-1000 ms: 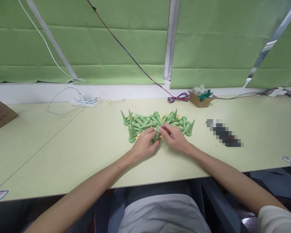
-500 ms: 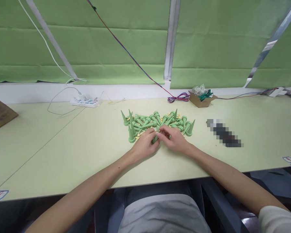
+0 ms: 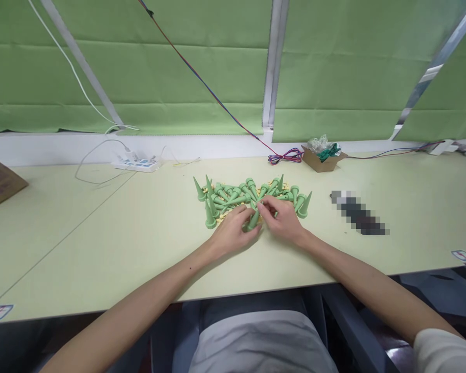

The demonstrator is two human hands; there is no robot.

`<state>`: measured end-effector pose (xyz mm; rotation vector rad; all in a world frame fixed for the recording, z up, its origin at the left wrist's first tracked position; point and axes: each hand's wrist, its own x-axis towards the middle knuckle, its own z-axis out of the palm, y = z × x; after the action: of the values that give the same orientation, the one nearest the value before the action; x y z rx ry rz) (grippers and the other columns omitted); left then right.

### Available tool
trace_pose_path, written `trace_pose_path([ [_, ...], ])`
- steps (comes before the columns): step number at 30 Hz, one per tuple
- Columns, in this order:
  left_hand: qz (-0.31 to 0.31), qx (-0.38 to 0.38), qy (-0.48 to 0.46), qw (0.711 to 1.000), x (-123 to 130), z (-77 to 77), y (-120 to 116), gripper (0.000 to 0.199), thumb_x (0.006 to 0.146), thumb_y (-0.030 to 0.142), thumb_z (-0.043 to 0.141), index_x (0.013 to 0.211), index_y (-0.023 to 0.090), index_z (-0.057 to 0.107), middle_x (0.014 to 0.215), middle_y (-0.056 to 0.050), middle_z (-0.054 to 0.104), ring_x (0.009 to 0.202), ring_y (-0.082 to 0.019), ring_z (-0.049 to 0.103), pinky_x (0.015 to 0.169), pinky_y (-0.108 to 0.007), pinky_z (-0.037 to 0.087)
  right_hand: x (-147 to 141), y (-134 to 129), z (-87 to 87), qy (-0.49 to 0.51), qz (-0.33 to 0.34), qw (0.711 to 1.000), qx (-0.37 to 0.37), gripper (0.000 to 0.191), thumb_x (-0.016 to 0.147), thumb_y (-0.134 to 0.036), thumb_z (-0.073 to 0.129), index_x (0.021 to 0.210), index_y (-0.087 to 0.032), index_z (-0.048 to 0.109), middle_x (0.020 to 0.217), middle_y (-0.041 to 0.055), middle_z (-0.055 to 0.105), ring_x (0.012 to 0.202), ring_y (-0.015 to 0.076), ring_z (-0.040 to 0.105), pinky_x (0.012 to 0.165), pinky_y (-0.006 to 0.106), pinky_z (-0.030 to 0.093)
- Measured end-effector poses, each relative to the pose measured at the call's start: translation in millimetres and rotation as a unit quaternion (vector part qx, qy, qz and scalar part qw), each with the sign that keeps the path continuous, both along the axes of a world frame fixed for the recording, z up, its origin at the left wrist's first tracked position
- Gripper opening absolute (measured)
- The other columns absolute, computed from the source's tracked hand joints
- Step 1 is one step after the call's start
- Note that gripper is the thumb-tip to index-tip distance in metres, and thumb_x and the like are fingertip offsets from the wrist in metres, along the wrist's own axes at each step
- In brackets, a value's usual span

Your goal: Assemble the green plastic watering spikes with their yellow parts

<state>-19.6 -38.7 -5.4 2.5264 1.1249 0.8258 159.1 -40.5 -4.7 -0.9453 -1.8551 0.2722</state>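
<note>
- The left hand [image 3: 233,229] is being held partly closed, palm side turned inward, and one green cone-shaped plastic spike [image 3: 253,221] is being gripped between its thumb and its curled fingers.
- The right hand [image 3: 284,221] is being held with thumb and forefinger pinched together at the upper, narrow end of the same spike, while its other fingers are being folded in toward the palm; whether the tip itself or some small piece is being pinched cannot be told.
- The gripped spike is being held at a tilt between the two hands, its wider end low and toward the person, its narrow end pointing up and away; it is being partly hidden by fingers, and whether the table [image 3: 112,243] is being touched by it cannot be told.
- Just beyond the hands, a pile of green spikes [image 3: 236,196] is being supported by the table; most are lying on their sides and crossing one another, each showing a wide, collared head and a long taper.
- At the left and right ends of the pile, several spikes are standing on their wide ends with points upward, some of them leaning.
- Small yellow pieces [image 3: 219,220] are being partly covered by the spikes and are showing between and around them.
</note>
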Motion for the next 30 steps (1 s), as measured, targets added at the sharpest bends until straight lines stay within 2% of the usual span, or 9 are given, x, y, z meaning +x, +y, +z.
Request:
trace_pose_path([
  [5, 0.032, -0.024, -0.03, 0.999, -0.1, -2.7, 1.4, 0.034, 0.085, 0.038, 0.06, 0.115, 0.022, 0.055, 0.103, -0.005, 0.059, 0.083, -0.018, 0.057, 0.067, -0.029, 0.045, 4.9, 5.0, 1.7, 0.067, -0.084, 0.994, 0.019, 0.022, 0.095, -0.031, 0.049, 0.076, -0.02, 0.051, 0.062, -0.0026, 0.049, 0.051, 0.0101, 0.042, 0.05, 0.024, 0.035],
  [12, 0.035, -0.035, -0.012, 0.999, -1.2, -5.1, 2.3, 0.035, 0.085, 0.031, 0.059, 0.118, 0.022, 0.053, 0.109, -0.005, 0.059, 0.071, -0.015, 0.056, 0.072, -0.033, 0.047, 6.1, 6.0, -1.1, 0.112, -0.109, 0.987, 0.043, 0.022, 0.097, -0.035, 0.047, 0.083, -0.02, 0.053, 0.066, 0.0, 0.052, 0.055, 0.0122, 0.048, 0.052, 0.025, 0.04],
  [18, 0.022, -0.042, 0.019, 0.999, -2.1, -4.0, -1.1, 0.032, 0.087, 0.028, 0.056, 0.119, 0.023, 0.054, 0.113, -0.006, 0.056, 0.083, -0.019, 0.059, 0.071, -0.031, 0.047, 6.9, 7.7, -1.3, 0.117, -0.137, 0.981, 0.065, 0.022, 0.098, -0.035, 0.046, 0.085, -0.019, 0.054, 0.071, 0.0024, 0.057, 0.063, 0.0142, 0.054, 0.056, 0.026, 0.043],
  [25, 0.024, -0.045, 0.038, 0.998, -3.2, -5.3, -0.9, 0.033, 0.089, 0.028, 0.052, 0.122, 0.025, 0.051, 0.109, -0.006, 0.054, 0.088, -0.021, 0.059, 0.07, -0.031, 0.048, 7.6, 6.0, 2.9, 0.06, -0.141, 0.986, 0.069, 0.022, 0.098, -0.031, 0.045, 0.08, -0.02, 0.053, 0.064, -0.0006, 0.051, 0.053, 0.0122, 0.046, 0.054, 0.026, 0.038],
  [30, 0.037, -0.027, 0.048, 0.998, -3.0, -6.5, -1.2, 0.039, 0.091, 0.029, 0.05, 0.129, 0.024, 0.046, 0.12, -0.009, 0.053, 0.082, -0.02, 0.061, 0.07, -0.034, 0.049, 6.8, 4.9, 3.6, 0.033, -0.132, 0.99, 0.047, 0.024, 0.098, -0.032, 0.044, 0.078, -0.021, 0.052, 0.06, -0.0014, 0.05, 0.05, 0.0125, 0.043, 0.053, 0.026, 0.036],
])
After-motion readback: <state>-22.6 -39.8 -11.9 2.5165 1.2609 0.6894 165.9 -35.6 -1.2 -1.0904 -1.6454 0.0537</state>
